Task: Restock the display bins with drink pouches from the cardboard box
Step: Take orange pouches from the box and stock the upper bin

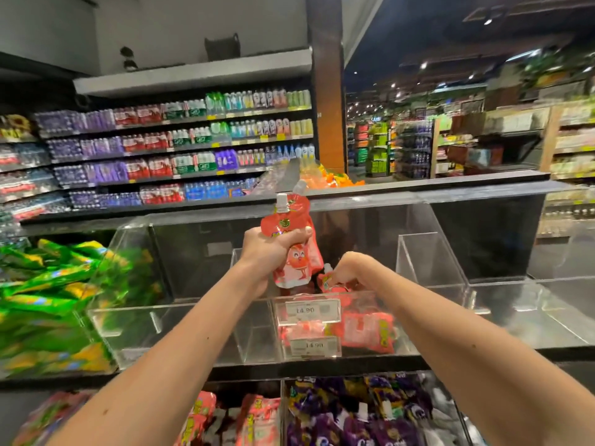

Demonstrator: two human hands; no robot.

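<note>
Two red pouches (294, 243) clamped in left grip (273, 249) | one pouch (326, 281) pinched by right grip (351, 268), in bin (309, 296)

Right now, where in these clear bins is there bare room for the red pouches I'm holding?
Bare floor shows in the left compartment, between the green pouches and the red pouch bin, and in the right compartment beyond that bin. Crowded: the heaped green pouches, and the red pouch bin where your right grip works.

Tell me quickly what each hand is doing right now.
Left hand: grips two red drink pouches.
Right hand: pinches another red pouch inside the acrylic bin.
</note>
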